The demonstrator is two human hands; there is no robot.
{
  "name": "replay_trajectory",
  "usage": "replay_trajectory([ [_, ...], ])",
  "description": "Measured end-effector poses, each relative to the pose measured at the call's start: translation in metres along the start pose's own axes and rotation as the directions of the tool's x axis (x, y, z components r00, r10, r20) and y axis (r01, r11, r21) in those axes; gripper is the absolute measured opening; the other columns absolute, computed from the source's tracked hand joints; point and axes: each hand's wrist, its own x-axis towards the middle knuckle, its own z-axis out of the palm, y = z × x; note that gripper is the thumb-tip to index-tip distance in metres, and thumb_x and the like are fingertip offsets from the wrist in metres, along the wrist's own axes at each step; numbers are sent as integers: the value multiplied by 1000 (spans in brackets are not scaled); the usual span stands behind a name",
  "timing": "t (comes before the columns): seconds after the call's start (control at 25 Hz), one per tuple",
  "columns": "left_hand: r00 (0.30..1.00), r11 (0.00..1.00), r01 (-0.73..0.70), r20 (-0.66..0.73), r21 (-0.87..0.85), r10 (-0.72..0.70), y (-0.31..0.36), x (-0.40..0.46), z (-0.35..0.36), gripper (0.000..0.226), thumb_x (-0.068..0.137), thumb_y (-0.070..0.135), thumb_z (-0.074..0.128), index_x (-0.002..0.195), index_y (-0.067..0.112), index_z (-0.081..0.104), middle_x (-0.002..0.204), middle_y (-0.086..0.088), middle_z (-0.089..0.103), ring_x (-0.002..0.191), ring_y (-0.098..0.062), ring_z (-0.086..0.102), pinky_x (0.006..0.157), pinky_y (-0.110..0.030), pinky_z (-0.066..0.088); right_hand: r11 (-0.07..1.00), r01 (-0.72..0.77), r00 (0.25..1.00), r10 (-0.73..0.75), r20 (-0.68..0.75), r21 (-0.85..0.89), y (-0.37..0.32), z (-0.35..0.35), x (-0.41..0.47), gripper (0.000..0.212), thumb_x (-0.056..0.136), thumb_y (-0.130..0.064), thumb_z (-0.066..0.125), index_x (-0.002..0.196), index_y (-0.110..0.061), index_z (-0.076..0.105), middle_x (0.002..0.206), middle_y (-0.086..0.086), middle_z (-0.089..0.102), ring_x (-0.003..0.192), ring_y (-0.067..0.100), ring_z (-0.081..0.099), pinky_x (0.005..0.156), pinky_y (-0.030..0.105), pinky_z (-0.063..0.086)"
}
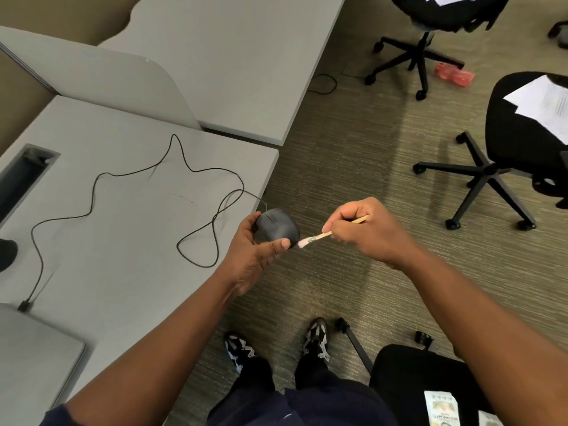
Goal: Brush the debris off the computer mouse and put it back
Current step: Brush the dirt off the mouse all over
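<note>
Mouse [278, 227], dark grey and corded, sits in the left hand [258, 256], held just past the bench [123, 241] edge, above the carpet [353, 167]; the fingers curl around its far side and the thumb [281, 244] lies along its near side, so the hand grips it with the buttons facing up. The right hand [365, 232] pinches a small wooden-handled brush [322, 236] between thumb and curled fingers, and the pale bristle tip touches the mouse's rear right edge, just beside the left thumb. The mouse's black cable [101, 176] loops across the grey bench and ends at a plug by a grey laptop [33, 358] at the lower left. Three black office chairs stand on the carpet; one chair [522, 142] at right carries white papers [544, 103]. Below, the person's patterned shoes [316, 339] point forward.
</note>
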Motion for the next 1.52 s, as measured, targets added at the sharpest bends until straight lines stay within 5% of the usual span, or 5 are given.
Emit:
replay_trajectory([
  [0.36, 999, 983, 20, -35, -181, -27, 1, 9, 1, 90, 79, -15, 76, 156, 9, 34, 158, -16, 37, 125, -35, 63, 79, -38, 64, 995, 71, 997, -73, -25, -68, -3, 9, 4, 16, 94, -9, 66, 94, -18, 79, 52, -13, 57, 43, 1, 41, 44, 18, 34],
  [0.64, 993, 978, 41, -101, -203, -62, 3, 6, 3, 64, 94, -9, 65, 150, 8, 39, 148, -19, 47, 126, -38, 63, 79, -35, 65, 990, 39, 993, -23, 118, -135, -1, 8, -5, 16, 87, -4, 65, 81, -9, 79, 50, -11, 56, 42, 2, 41, 43, 19, 32],
  [0.92, 992, 975, 43, -105, -216, -67, 10, 2, 9, 56, 98, -7, 59, 148, 12, 40, 146, -18, 49, 115, -35, 69, 76, -37, 66, 991, 130, 980, -132, -151, -25, 0, 8, 2, 17, 91, -5, 66, 90, -15, 80, 54, -12, 58, 43, 2, 42, 42, 20, 31],
  [1.28, 990, 979, 23, -132, -203, -51, 14, -1, 11, 55, 102, -5, 55, 151, 13, 38, 146, -15, 49, 117, -35, 68, 85, -43, 65, 994, 105, 994, -105, -19, -13, 3, 19, -11, 16, 86, -3, 67, 80, -11, 80, 53, -8, 58, 42, 4, 41, 42, 23, 30],
  [1.52, 992, 976, 41, -110, -212, -66, 15, -5, 14, 54, 103, -7, 50, 151, 14, 38, 145, -16, 52, 115, -34, 70, 75, -39, 66, 948, 251, 958, -273, -93, -195, -3, 26, -3, 17, 86, -8, 72, 99, -16, 81, 85, -12, 71, 64, -1, 61, 56, 12, 41],
])
